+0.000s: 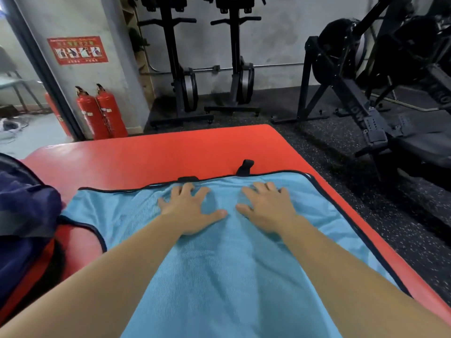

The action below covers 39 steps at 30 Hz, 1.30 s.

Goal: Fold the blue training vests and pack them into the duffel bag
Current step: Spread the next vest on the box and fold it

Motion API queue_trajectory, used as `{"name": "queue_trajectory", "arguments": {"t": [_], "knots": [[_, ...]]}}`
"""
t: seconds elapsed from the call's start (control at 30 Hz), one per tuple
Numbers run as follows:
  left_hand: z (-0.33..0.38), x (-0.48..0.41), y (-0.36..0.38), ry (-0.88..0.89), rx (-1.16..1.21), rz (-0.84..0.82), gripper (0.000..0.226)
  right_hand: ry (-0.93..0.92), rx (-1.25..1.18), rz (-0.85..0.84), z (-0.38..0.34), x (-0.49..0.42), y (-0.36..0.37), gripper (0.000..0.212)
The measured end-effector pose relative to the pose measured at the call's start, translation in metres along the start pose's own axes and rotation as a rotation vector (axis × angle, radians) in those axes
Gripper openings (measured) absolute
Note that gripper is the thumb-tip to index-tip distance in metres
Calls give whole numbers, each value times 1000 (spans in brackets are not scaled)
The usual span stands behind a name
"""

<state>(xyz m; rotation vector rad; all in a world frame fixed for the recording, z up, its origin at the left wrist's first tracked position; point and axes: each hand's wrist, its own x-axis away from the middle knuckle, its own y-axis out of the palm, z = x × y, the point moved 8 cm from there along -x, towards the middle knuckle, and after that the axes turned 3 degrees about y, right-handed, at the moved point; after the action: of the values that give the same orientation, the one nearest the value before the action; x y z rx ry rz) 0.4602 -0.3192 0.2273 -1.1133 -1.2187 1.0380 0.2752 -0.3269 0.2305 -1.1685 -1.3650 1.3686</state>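
A light blue training vest (219,264) with black trim lies spread flat on the red mat (151,157). My left hand (192,211) presses flat on the vest near its far edge, fingers spread. My right hand (266,208) lies flat beside it, also with fingers spread. A short black strap (245,167) sticks out past the vest's far edge. The dark navy duffel bag (24,215) sits at the left edge of the mat, only partly in view.
Two red fire extinguishers (101,113) stand by the wall at the back left. Black gym machines (366,93) fill the dark speckled floor to the right and behind the mat. The mat's right edge (341,198) runs close to the vest.
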Motion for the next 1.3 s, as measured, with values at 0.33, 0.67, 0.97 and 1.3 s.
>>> {"name": "queue_trajectory", "arguments": {"t": [0.33,0.67,0.97,1.3], "knots": [[-22,-22,-39,-38,-69,316,51,219,175,166,60,-26,-21,39],[6,-66,-50,103,-326,39,21,33,297,-86,41,-63,-31,16],[18,-13,-52,194,-564,384,26,-25,326,161,37,-2,-35,29],[23,15,-57,279,-622,285,17,89,-122,-245,18,4,-37,69]]}}
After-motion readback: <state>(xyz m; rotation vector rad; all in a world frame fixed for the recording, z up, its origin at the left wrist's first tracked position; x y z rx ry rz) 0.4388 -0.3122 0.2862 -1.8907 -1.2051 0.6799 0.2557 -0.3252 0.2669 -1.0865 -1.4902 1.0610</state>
